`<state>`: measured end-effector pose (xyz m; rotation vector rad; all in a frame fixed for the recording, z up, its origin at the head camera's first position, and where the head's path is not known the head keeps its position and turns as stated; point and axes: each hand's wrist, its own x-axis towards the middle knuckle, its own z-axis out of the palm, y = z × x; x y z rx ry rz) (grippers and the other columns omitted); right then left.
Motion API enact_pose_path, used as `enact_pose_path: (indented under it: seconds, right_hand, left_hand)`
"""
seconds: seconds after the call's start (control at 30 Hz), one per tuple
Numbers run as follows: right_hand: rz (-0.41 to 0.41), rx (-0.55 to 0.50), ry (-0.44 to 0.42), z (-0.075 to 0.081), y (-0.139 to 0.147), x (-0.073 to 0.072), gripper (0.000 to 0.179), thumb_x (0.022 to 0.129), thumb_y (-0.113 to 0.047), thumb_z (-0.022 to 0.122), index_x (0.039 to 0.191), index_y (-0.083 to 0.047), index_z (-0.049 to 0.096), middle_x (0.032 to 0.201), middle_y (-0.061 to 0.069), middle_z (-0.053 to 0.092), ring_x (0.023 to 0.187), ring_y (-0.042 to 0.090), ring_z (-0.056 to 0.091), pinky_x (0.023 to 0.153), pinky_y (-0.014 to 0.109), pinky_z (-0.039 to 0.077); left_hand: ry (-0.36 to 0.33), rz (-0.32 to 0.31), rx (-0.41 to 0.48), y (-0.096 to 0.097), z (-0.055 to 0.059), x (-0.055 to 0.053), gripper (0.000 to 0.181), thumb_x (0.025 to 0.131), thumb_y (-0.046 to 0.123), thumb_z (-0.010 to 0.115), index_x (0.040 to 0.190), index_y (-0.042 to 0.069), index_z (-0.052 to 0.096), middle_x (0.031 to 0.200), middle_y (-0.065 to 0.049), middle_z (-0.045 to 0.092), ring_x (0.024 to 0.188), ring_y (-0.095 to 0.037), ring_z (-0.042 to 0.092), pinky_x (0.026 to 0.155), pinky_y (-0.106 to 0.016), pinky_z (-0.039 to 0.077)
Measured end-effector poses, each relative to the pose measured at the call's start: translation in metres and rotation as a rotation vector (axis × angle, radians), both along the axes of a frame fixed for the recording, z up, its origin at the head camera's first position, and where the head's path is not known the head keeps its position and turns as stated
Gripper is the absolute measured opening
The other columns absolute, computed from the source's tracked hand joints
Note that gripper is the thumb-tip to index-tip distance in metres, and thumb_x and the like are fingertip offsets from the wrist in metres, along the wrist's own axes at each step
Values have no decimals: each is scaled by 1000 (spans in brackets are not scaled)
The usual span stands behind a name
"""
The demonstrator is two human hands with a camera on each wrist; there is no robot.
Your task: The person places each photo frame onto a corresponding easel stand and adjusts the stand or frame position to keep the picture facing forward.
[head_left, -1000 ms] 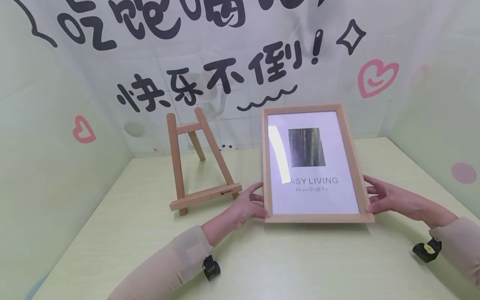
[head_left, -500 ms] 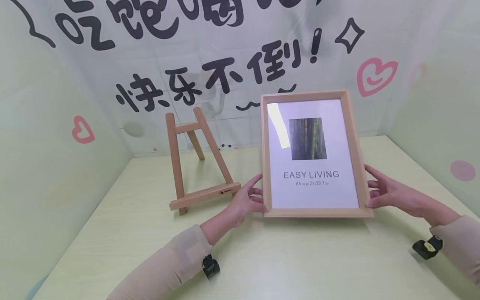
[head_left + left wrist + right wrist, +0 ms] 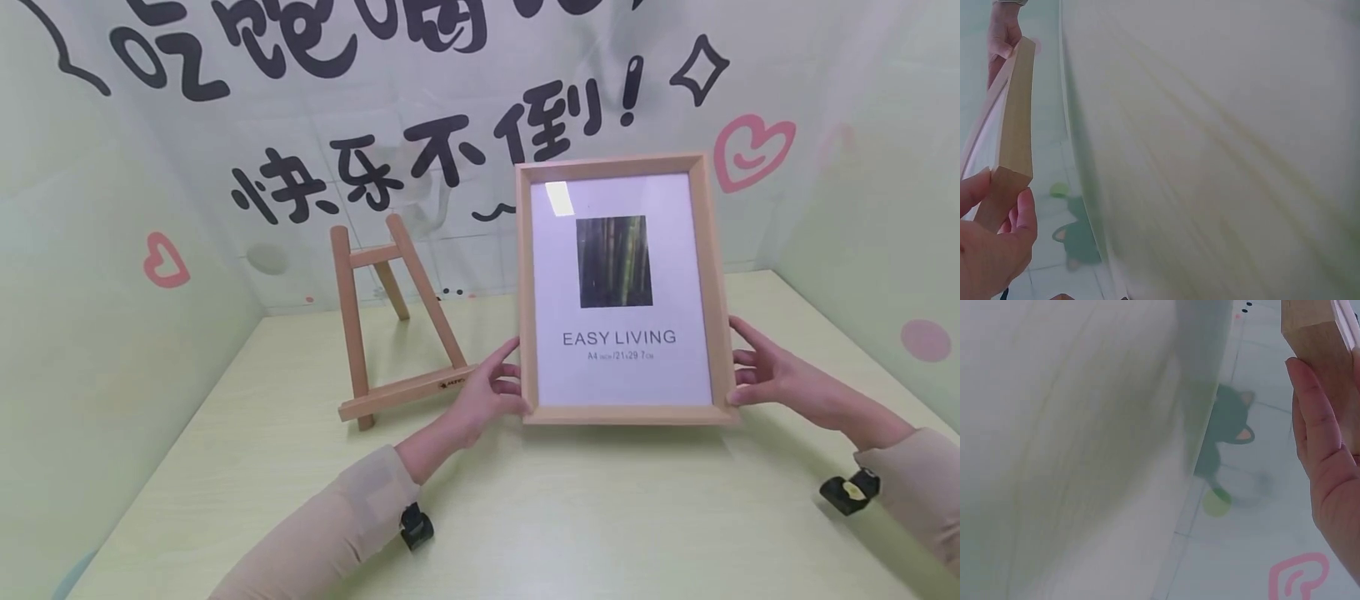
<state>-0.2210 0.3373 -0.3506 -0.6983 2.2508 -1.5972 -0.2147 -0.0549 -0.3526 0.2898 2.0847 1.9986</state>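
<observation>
A light wooden picture frame (image 3: pixel 622 415) with a white insert printed "EASY LIVING" and a small bamboo picture is held up over the table, its face toward the head camera. My left hand (image 3: pixel 483 400) grips its lower left side, thumb in front and fingers behind. On the opposite side, my right hand (image 3: pixel 780 379) grips the lower right edge in the same way. The left wrist view shows the frame's bottom edge (image 3: pixel 1017 119) with both hands on it. In the right wrist view, fingers (image 3: pixel 1316 412) lie along the frame's wooden side (image 3: pixel 1322 356).
Left of the frame stands a small wooden easel (image 3: pixel 408 389) with a ledge across its front legs; my left hand overlaps the ledge's right end. The pale table (image 3: pixel 247 500) meets a printed fabric backdrop (image 3: pixel 450 250) behind and side walls left and right.
Both hands have raised the picture frame and tipped it more upright. Its top now covers part of the backdrop's lettering, and the glare on it has shrunk. The easel stays put.
</observation>
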Motion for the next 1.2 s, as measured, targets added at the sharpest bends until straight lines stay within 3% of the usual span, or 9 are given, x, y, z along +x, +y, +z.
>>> enact_pose_path:
  seconds: [0.3,0.47,0.73,0.93,1.2]
  right_hand:
    - [-53,6,64,4,-4,-1,94,83,7,57,147,-19,-6,115,-19,50,100,-1,56,78,18,51]
    - [-40,-58,101,4,-7,0,94,83,10,56,147,-17,-7,119,-23,48,102,-4,55,78,16,51]
    - [-6,-151,145,7,-11,-6,93,81,15,55,148,-19,0,122,-19,49,102,-2,56,76,19,54]
    - [14,-206,153,12,-15,-13,92,80,19,53,148,-21,7,122,-15,51,103,1,56,76,20,54]
    - [50,-270,171,17,-20,-22,90,79,21,52,147,-22,11,122,-12,51,103,3,57,76,21,55]
  left_hand:
    - [86,-18,56,-7,-3,-3,92,67,-22,61,145,14,27,112,-16,51,89,-14,58,81,-34,55]
    - [146,-28,77,-11,-1,-5,86,70,-21,62,143,11,30,113,-15,51,90,-13,57,82,-32,54]
    - [238,-57,96,-16,2,-10,83,71,-21,61,143,5,29,114,-16,49,91,-12,57,80,-25,54]
    - [291,-30,88,-17,6,-9,82,70,-23,61,142,1,29,116,-22,47,97,-26,55,80,-22,53]
    - [320,20,63,-19,11,-10,80,69,-22,63,140,-1,31,115,-23,47,92,-16,56,84,-29,52]
